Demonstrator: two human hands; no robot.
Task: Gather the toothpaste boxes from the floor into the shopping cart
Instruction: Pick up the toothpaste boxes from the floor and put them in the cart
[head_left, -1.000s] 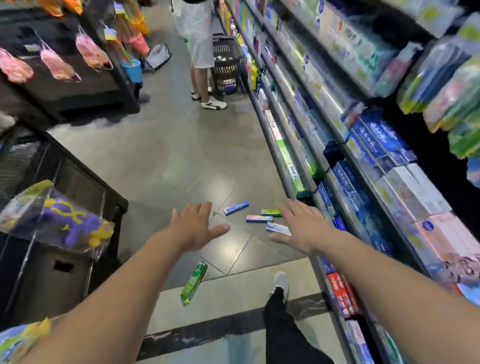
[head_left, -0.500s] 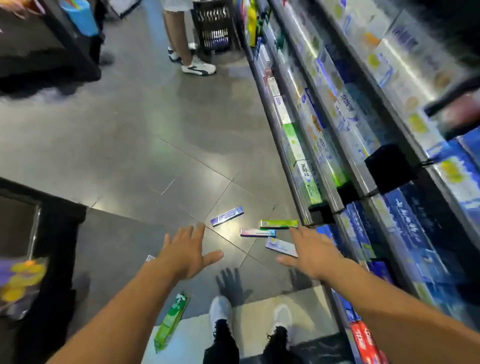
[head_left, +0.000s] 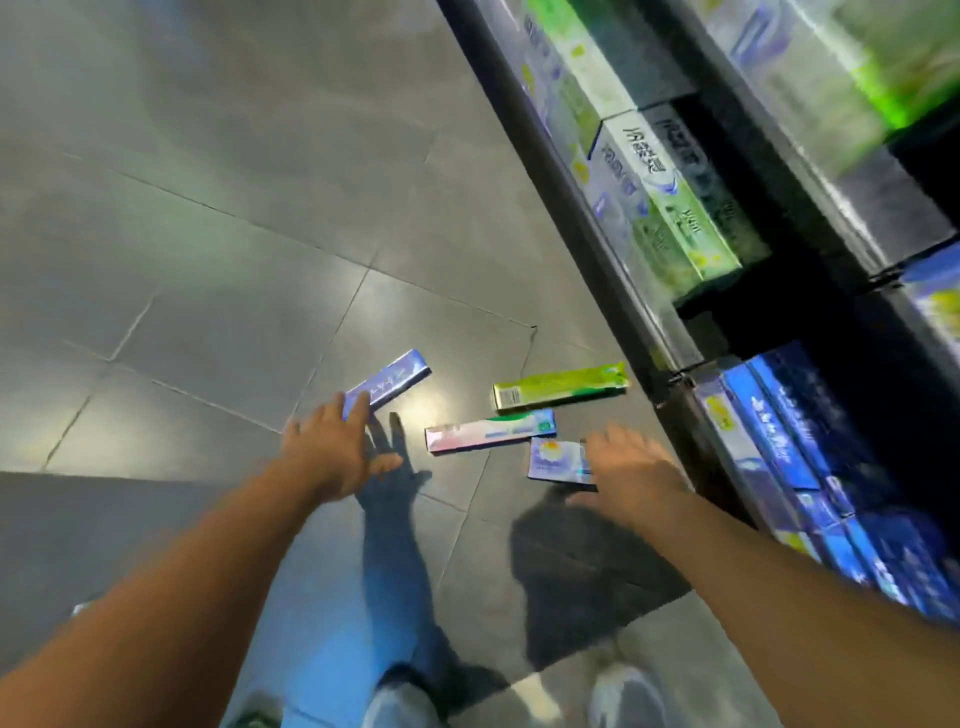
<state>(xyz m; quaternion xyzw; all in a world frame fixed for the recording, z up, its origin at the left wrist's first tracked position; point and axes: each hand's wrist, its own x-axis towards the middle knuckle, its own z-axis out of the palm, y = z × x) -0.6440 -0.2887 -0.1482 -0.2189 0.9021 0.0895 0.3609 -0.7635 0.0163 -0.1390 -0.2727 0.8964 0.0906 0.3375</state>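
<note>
Blue toothpaste box under left fingers.

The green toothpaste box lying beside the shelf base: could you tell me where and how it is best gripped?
Pinch the green toothpaste box across its narrow width near mid-length, coming from above; it lies flat on the floor, long sides exposed.

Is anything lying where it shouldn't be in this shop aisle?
Yes. Four toothpaste boxes lie scattered at odd angles on the grey floor beside the shelf: a blue box, a green box, a pink-and-green box and a blue-and-white box. Left hand and right hand reach toward them.
</note>
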